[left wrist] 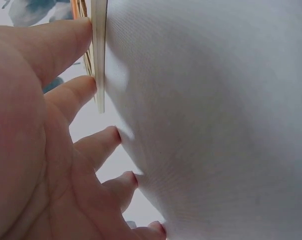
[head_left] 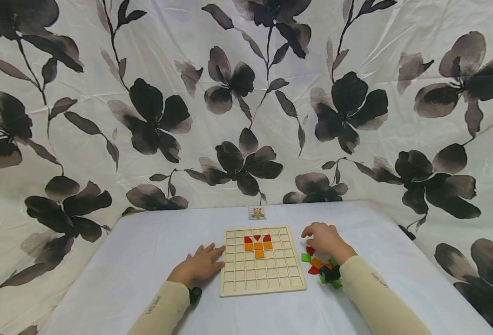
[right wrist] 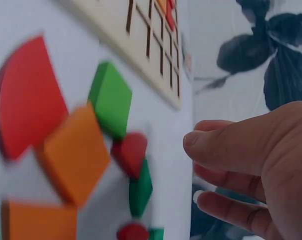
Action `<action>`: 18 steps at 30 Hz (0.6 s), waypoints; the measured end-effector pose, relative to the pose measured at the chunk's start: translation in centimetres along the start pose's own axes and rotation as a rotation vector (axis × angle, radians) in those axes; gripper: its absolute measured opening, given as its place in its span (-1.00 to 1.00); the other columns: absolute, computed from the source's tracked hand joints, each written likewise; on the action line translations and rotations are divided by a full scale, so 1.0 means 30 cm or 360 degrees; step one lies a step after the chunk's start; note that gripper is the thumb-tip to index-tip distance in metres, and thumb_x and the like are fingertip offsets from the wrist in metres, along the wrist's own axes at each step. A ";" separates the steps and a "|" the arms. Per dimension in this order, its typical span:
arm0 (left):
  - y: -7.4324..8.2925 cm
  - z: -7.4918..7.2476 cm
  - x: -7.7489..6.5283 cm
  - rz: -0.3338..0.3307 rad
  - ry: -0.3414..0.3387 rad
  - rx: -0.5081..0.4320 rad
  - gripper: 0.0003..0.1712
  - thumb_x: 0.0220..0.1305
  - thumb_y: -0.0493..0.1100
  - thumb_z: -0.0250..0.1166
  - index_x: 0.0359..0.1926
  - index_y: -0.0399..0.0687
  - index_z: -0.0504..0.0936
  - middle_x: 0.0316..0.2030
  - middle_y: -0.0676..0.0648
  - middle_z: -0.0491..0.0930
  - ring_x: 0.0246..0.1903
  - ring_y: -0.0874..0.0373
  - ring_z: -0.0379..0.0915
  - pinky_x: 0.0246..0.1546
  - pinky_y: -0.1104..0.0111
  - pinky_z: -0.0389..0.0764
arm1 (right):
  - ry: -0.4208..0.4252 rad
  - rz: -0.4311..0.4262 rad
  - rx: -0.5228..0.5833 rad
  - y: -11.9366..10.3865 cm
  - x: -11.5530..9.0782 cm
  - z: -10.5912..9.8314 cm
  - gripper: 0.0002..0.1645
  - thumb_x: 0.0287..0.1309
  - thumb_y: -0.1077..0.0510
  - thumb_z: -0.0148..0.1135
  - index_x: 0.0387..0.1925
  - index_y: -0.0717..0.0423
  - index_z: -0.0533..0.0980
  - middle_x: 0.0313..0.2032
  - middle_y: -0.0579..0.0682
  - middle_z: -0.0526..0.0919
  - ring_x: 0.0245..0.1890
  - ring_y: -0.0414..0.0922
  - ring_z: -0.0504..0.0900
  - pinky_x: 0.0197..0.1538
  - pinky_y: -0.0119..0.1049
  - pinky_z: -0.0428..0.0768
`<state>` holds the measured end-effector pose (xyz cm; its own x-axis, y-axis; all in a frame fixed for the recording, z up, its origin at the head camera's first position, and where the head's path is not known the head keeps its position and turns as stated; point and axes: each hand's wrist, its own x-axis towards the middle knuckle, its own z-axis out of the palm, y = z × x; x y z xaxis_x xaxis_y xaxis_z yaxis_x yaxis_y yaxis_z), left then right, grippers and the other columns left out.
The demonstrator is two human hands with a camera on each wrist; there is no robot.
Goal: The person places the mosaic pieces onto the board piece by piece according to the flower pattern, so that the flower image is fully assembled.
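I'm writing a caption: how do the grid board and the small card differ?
The grid board is far larger than the small card. The grid board holds red and orange pieces; the small card's picture includes green. The grid board lies nearer the head camera than the small card. Both are on the white table.

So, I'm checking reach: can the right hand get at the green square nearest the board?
Probably yes: the right hand is close by and nothing covers the green square; a red piece near it shouldn't block a reach from above.
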<state>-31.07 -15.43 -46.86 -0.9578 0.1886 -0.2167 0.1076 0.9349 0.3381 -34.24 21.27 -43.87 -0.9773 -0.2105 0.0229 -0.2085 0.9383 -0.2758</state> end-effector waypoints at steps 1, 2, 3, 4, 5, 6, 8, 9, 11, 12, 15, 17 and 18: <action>-0.001 0.000 -0.001 -0.0001 0.0000 -0.0001 -0.32 0.35 0.17 0.14 0.43 0.15 0.28 0.47 -0.23 0.12 0.45 -0.41 -0.14 0.29 -0.43 -0.10 | -0.0004 0.0011 -0.0002 0.012 -0.001 -0.003 -0.79 0.13 0.17 0.33 -0.15 -0.04 0.68 -0.20 -0.08 0.68 -0.13 -0.06 0.60 0.01 0.06 0.41; -0.002 0.001 -0.002 -0.0002 0.0001 0.0003 -0.32 0.35 0.17 0.14 0.43 0.15 0.28 0.46 -0.23 0.13 0.45 -0.41 -0.13 0.28 -0.43 -0.10 | -0.0014 0.0025 -0.0003 0.024 -0.002 -0.003 -0.78 0.14 0.17 0.32 -0.14 -0.03 0.68 -0.19 -0.07 0.69 -0.14 -0.06 0.60 0.00 0.06 0.41; -0.004 0.003 -0.004 -0.0005 0.0002 0.0001 -0.32 0.34 0.17 0.15 0.42 0.15 0.29 0.46 -0.23 0.13 0.45 -0.41 -0.13 0.29 -0.43 -0.10 | -0.0030 0.0043 -0.0003 0.035 -0.003 -0.003 -0.77 0.14 0.17 0.31 -0.14 -0.02 0.68 -0.18 -0.06 0.69 -0.15 -0.06 0.59 0.01 0.07 0.41; -0.003 0.003 -0.005 -0.0006 0.0005 0.0001 -0.31 0.33 0.18 0.16 0.42 0.15 0.29 0.46 -0.23 0.14 0.44 -0.41 -0.13 0.28 -0.43 -0.09 | -0.0053 0.0072 0.0003 0.045 -0.004 -0.006 -0.76 0.14 0.18 0.30 -0.12 0.00 0.68 -0.17 -0.05 0.69 -0.16 -0.06 0.58 0.02 0.08 0.40; -0.003 0.004 -0.005 -0.0008 0.0008 0.0000 -0.31 0.32 0.18 0.16 0.42 0.15 0.30 0.46 -0.23 0.14 0.44 -0.41 -0.13 0.28 -0.43 -0.09 | -0.0076 0.0100 0.0002 0.054 -0.005 -0.007 -0.75 0.14 0.18 0.29 -0.11 0.01 0.67 -0.16 -0.05 0.69 -0.17 -0.06 0.57 0.04 0.09 0.40; -0.002 0.004 -0.007 -0.0008 0.0011 0.0005 -0.30 0.32 0.19 0.17 0.42 0.15 0.30 0.46 -0.23 0.14 0.44 -0.41 -0.12 0.28 -0.43 -0.09 | -0.0102 0.0123 0.0004 0.064 -0.005 -0.007 -0.74 0.14 0.19 0.28 -0.11 0.03 0.67 -0.16 -0.04 0.69 -0.18 -0.06 0.55 0.06 0.10 0.39; -0.002 0.005 -0.006 -0.0010 0.0012 0.0005 -0.30 0.31 0.19 0.17 0.41 0.15 0.31 0.45 -0.23 0.15 0.44 -0.40 -0.11 0.28 -0.43 -0.08 | -0.0156 0.0167 0.0021 0.079 -0.009 -0.007 -0.72 0.12 0.22 0.26 -0.09 0.07 0.66 -0.15 -0.02 0.69 -0.21 -0.06 0.53 0.09 0.13 0.38; -0.001 0.004 -0.007 -0.0008 0.0012 0.0003 -0.30 0.31 0.19 0.18 0.41 0.14 0.31 0.45 -0.24 0.16 0.44 -0.41 -0.11 0.28 -0.43 -0.08 | -0.0177 0.0186 0.0032 0.084 -0.010 -0.006 -0.70 0.11 0.23 0.26 -0.09 0.08 0.66 -0.15 -0.02 0.70 -0.21 -0.05 0.52 0.10 0.14 0.37; -0.001 0.004 -0.007 -0.0007 0.0009 -0.0002 -0.31 0.31 0.18 0.17 0.41 0.14 0.31 0.45 -0.24 0.16 0.44 -0.41 -0.11 0.28 -0.43 -0.09 | -0.0202 0.0199 0.0049 0.090 -0.013 -0.004 -0.69 0.09 0.24 0.26 -0.09 0.09 0.66 -0.14 -0.01 0.70 -0.21 -0.05 0.52 0.10 0.15 0.37; 0.001 0.003 -0.009 -0.0006 0.0008 -0.0008 -0.31 0.32 0.17 0.17 0.41 0.13 0.31 0.45 -0.25 0.15 0.44 -0.42 -0.12 0.28 -0.44 -0.09 | -0.0213 0.0198 0.0057 0.091 -0.015 -0.003 -0.69 0.07 0.25 0.26 -0.09 0.08 0.67 -0.14 -0.01 0.70 -0.21 -0.06 0.52 0.10 0.14 0.37; 0.002 0.004 -0.012 -0.0004 0.0016 -0.0020 -0.32 0.33 0.16 0.17 0.41 0.13 0.31 0.45 -0.24 0.15 0.44 -0.42 -0.12 0.28 -0.44 -0.10 | -0.0233 0.0181 0.0071 0.089 -0.015 0.002 -0.70 0.07 0.25 0.28 -0.11 0.05 0.68 -0.12 -0.01 0.71 -0.19 -0.06 0.53 0.11 0.15 0.36; 0.003 0.003 -0.015 0.0004 0.0029 -0.0024 -0.33 0.33 0.16 0.17 0.41 0.12 0.32 0.45 -0.24 0.16 0.44 -0.42 -0.11 0.27 -0.44 -0.10 | -0.0235 0.0162 0.0059 0.089 -0.012 0.005 -0.72 0.07 0.24 0.30 -0.13 0.03 0.69 -0.12 -0.02 0.71 -0.16 -0.06 0.54 0.11 0.16 0.37; 0.005 0.002 -0.016 0.0007 0.0034 -0.0025 -0.33 0.33 0.16 0.17 0.41 0.12 0.32 0.45 -0.24 0.16 0.44 -0.42 -0.11 0.27 -0.44 -0.10 | -0.0233 0.0156 0.0050 0.091 -0.010 0.006 -0.73 0.07 0.24 0.31 -0.14 0.03 0.69 -0.12 -0.03 0.71 -0.16 -0.06 0.53 0.12 0.16 0.37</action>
<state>-30.59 -15.37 -46.77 -0.9628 0.1862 -0.1956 0.1079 0.9292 0.3534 -34.51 23.83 -44.81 -0.9767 -0.1581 -0.1452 -0.1088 0.9477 -0.3000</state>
